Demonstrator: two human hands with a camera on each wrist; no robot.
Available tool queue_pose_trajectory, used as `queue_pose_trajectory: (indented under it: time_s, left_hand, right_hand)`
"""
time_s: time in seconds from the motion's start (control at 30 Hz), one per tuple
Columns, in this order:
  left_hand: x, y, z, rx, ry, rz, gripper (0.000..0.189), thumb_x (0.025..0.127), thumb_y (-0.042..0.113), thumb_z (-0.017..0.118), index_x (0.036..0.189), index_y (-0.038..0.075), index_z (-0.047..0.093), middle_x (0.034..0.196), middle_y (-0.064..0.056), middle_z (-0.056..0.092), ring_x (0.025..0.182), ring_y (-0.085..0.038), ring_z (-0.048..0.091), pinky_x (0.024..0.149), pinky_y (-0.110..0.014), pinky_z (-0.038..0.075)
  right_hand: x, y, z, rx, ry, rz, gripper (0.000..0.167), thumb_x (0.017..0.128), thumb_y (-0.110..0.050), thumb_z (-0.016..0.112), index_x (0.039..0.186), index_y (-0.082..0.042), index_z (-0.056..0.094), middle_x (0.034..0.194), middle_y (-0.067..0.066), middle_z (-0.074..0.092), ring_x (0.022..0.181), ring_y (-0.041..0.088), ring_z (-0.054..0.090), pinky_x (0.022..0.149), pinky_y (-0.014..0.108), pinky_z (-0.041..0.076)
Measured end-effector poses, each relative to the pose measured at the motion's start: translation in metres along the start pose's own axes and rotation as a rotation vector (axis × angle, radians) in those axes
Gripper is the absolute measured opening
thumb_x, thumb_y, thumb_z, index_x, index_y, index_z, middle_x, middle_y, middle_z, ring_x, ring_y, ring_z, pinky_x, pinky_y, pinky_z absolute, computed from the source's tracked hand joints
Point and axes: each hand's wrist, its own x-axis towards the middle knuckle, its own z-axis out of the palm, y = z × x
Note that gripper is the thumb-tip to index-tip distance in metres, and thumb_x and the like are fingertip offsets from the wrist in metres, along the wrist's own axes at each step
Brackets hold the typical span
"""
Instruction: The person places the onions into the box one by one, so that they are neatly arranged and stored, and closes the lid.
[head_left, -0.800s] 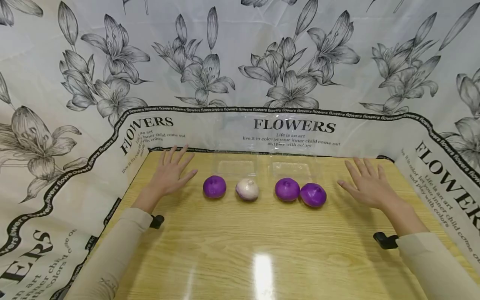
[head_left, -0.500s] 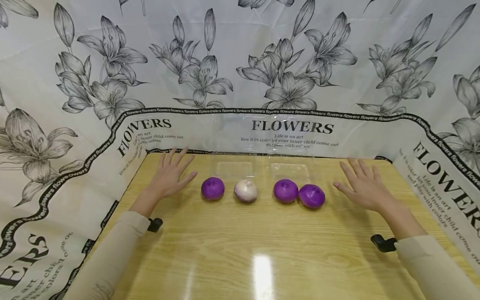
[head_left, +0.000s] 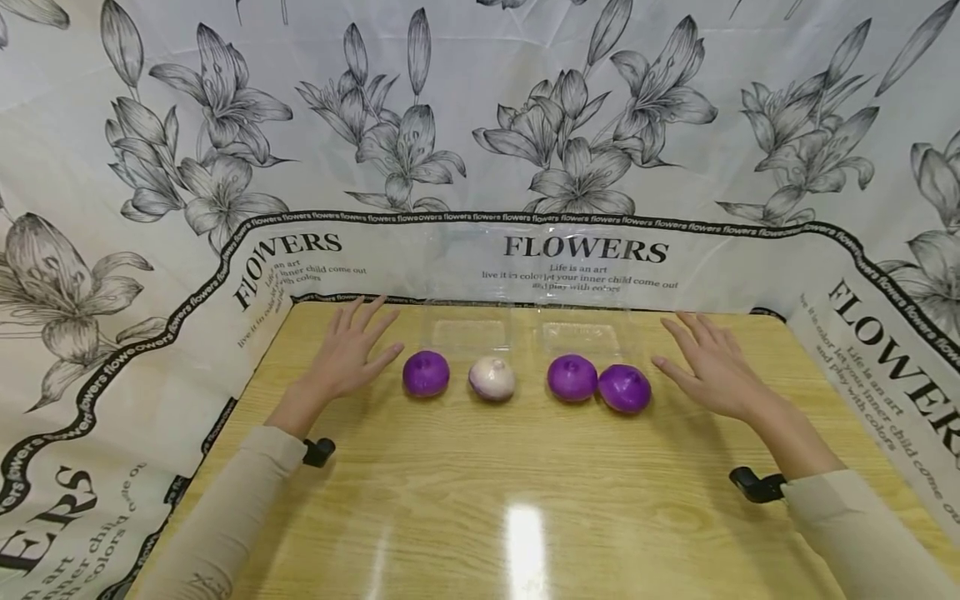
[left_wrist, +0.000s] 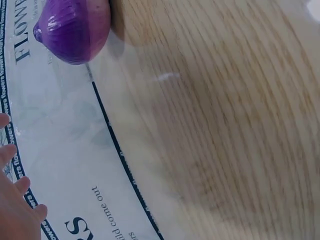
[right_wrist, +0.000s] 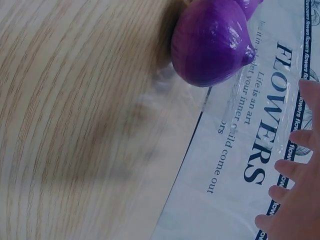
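Observation:
A row of onions lies across the table in the head view. At its left end is a purple onion (head_left: pixel 426 373), beside a mostly white onion (head_left: pixel 492 379) with a purple patch. Farther right, another purple onion (head_left: pixel 572 377) touches the rightmost purple onion (head_left: pixel 626 388). My left hand (head_left: pixel 345 354), fingers spread, hovers left of the row and holds nothing. On the opposite side my right hand (head_left: pixel 708 371) is held out with extended fingers, apart from the rightmost onion. Each wrist view shows fingertips and a purple onion (left_wrist: pixel 75 30) or purple onion (right_wrist: pixel 212 42) nearby.
Two clear plastic boxes stand behind the onions, a left box (head_left: pixel 471 335) and a right box (head_left: pixel 583 338), their transparent lids raised against the cloth. Flower-printed cloth (head_left: pixel 405 158) walls the wooden table (head_left: pixel 450 500) at the back and sides.
Both hands have moved a little inward, the left hand rightward and the right hand leftward, nearer the onions. The onions and boxes stay put; the head view shifts slightly.

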Motion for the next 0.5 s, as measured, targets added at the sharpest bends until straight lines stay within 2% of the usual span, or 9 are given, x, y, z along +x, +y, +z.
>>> queue_pose_trajectory:
  time_s: [0.3, 0.5]
  left_hand:
    - [0.001, 0.005, 0.003, -0.070, 0.066, 0.031, 0.059, 0.103, 0.041, 0.059, 0.151, 0.009, 0.049, 0.165, -0.016, 0.030, 0.148, -0.047, 0.027, 0.118, -0.071, 0.024]
    - [0.000, 0.005, 0.005, -0.122, 0.087, 0.042, 0.060, 0.103, 0.037, 0.061, 0.153, 0.008, 0.046, 0.162, -0.019, 0.033, 0.144, -0.048, 0.033, 0.117, -0.067, 0.029]
  right_hand:
    - [0.003, -0.011, -0.001, 0.038, 0.052, -0.030, 0.071, 0.105, -0.036, 0.059, 0.158, 0.001, 0.030, 0.159, 0.035, 0.024, 0.144, 0.059, 0.019, 0.113, 0.080, 0.015]
    - [0.007, -0.022, 0.001, 0.052, 0.083, -0.046, 0.069, 0.103, -0.032, 0.062, 0.156, 0.002, 0.034, 0.156, 0.034, 0.030, 0.140, 0.058, 0.027, 0.108, 0.080, 0.024]
